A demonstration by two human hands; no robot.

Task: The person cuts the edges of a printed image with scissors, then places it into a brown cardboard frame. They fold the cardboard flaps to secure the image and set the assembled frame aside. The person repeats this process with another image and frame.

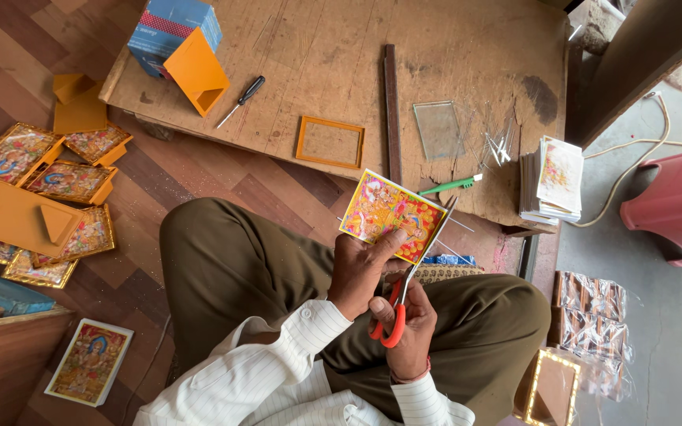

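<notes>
My left hand [361,268] holds a small colourful printed picture [388,213] by its lower edge, thumb on top. My right hand [410,327] grips red-handled scissors [404,296]. Their blades run up along the picture's right edge. Both hands are above my lap, over brown trousers [238,268], just in front of a low wooden board [404,71].
On the board lie an orange frame [330,142], a glass pane [438,130], a screwdriver [240,101], a metal ruler [391,110], a green-handled tool [449,186], a stack of prints [552,181] and an orange stand back [196,71]. Finished framed pictures [57,185] lie left. A pink stool [672,205] stands right.
</notes>
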